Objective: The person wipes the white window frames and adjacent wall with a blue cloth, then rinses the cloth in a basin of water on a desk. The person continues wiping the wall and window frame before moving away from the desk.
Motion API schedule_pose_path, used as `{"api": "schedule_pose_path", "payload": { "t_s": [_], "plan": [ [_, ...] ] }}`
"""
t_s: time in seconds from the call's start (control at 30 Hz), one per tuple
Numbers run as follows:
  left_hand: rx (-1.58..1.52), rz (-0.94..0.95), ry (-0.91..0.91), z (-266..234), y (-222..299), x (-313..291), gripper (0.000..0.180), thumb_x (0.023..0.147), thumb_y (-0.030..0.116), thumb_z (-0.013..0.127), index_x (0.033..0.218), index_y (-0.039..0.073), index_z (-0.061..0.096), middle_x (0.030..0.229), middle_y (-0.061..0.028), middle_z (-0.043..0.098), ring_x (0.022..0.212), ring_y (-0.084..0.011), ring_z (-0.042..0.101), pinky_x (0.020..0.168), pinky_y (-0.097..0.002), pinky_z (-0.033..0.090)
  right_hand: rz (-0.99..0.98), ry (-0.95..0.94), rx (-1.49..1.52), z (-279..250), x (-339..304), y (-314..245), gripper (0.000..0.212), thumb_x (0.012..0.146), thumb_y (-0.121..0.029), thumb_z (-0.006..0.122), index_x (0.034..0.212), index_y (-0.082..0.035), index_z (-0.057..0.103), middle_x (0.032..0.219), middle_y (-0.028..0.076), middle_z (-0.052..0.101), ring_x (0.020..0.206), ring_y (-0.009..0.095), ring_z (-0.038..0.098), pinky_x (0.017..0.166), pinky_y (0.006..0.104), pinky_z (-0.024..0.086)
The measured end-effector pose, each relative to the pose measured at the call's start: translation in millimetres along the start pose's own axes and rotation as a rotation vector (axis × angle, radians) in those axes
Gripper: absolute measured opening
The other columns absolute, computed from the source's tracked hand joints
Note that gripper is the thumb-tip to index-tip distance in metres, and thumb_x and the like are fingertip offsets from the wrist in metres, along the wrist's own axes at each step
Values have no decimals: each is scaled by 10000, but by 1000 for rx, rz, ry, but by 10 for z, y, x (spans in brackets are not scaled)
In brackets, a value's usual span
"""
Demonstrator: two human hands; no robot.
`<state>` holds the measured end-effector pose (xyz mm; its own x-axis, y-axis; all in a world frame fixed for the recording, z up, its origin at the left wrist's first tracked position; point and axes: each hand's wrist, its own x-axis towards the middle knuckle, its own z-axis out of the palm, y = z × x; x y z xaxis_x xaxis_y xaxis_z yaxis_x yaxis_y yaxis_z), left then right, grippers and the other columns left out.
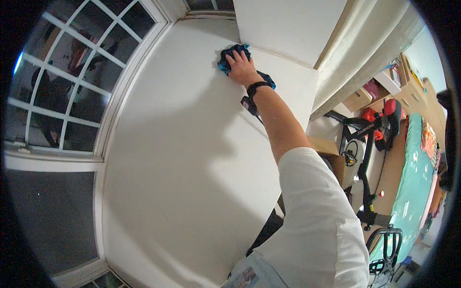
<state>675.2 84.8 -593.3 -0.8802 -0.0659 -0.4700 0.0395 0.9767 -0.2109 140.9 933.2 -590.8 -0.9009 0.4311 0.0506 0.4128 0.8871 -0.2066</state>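
Observation:
My right hand [242,68] is stretched far up and presses a dark blue cloth [234,54] flat against the white wall [192,158], close to a corner where the wall meets a lighter panel. The fingers lie spread over the cloth. A black band with a dangling tag sits on that wrist [254,89]. The arm wears a white short sleeve [317,211]. My left hand is out of view.
A large window with white bars [72,81] fills the left side. To the right hang cream curtains [355,53]. Lower right stand a black and red exercise bike [370,144], cardboard boxes [357,98], shelves and a bed with a teal cover [408,192].

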Motion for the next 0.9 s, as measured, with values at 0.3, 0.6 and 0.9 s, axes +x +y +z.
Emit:
{"api": "schedule_pose_path", "payload": {
  "t_s": [0.3,0.6,0.9],
  "plan": [
    [-7,47,-59,160,27,150,429,944,466,546,1223,155,444,740,-96,591,623,-211,518,595,-365,462,234,368,0,-210,-1251,1549,570,816,-163,629,1363,-71,498,1375,184,502,1282,352,457,1104,461,359],
    [-49,70,-37,483,-64,-45,510,941,400,579,1349,189,355,741,-104,583,623,-218,513,580,-369,448,338,407,422,-718,-1614,1994,397,850,-251,634,1193,-52,614,919,240,694,882,427,676,776,471,522],
    [18,168,4,636,-222,-661,647,939,334,611,1475,222,266,742,-112,575,623,-226,507,564,-373,434,-222,175,109,43,-1793,152,790,737,-145,705,1439,17,381,1521,231,340,1426,397,285,1199,476,203]
  ]
}}
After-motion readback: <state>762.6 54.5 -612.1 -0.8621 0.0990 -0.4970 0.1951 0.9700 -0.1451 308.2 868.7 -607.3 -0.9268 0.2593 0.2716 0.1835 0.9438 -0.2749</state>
